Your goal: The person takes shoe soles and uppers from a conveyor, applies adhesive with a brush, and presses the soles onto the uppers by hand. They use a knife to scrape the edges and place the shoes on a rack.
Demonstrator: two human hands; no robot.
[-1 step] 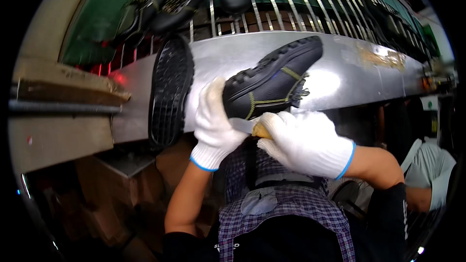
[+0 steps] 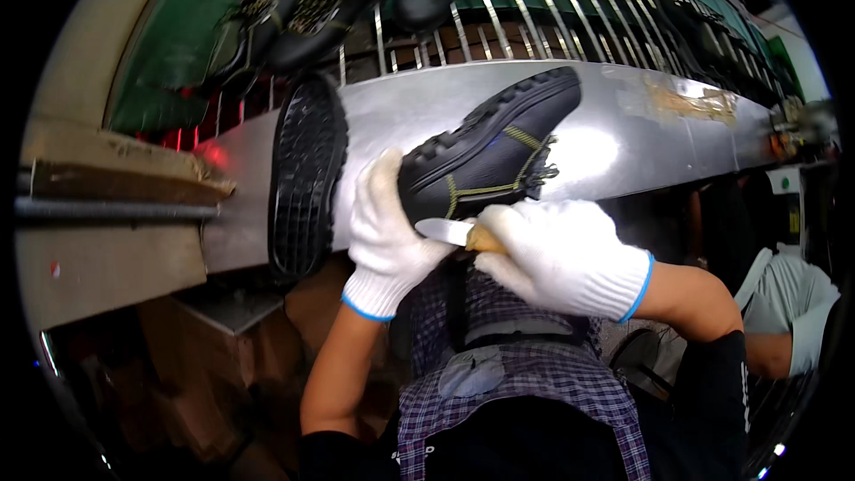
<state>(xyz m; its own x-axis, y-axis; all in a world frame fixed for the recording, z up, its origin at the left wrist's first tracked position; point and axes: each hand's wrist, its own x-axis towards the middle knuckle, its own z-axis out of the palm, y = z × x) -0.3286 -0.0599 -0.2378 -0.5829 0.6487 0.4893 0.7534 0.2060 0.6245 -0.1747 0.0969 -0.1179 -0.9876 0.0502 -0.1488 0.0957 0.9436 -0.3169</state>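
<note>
Short knife with a pale blade and yellowish-tan handle (image 2: 484, 239): since the earlier frame we see it shifted slightly right against the black leather shoe with yellow stitching (image 2: 481, 162), its rounded tip now plainer; in our head view most things also sit a touch farther left.
Left hand (image 2: 386, 236) in a white knit glove with a blue cuff edge: we have it curled around the heel of the shoe, gripping it; some fingers are hidden.
Right hand (image 2: 563, 258) in a matching glove: we keep it closed around the knife's handle, the blade pointing left toward our other hand. Whether the blade touches the leather, we cannot tell.
Shoe in our grip: on its side over the grey metal table (image 2: 655, 153), ridged sole edge facing away from us, toe toward the upper right. We cannot tell whether it rests on the metal.
Second black shoe with a deep-treaded sole (image 2: 308, 174): left of our left hand, tread facing us, its lower end reaching past the table's near edge.
Torn brownish tape (image 2: 693, 103): stuck on the table, toward the far right.
Rack of shiny metal bars (image 2: 489, 9): behind the table, carrying several black shoes with yellow-flecked laces (image 2: 307, 31).
Purple-and-white plaid apron (image 2: 557, 383): across our body, below the hands.
</note>
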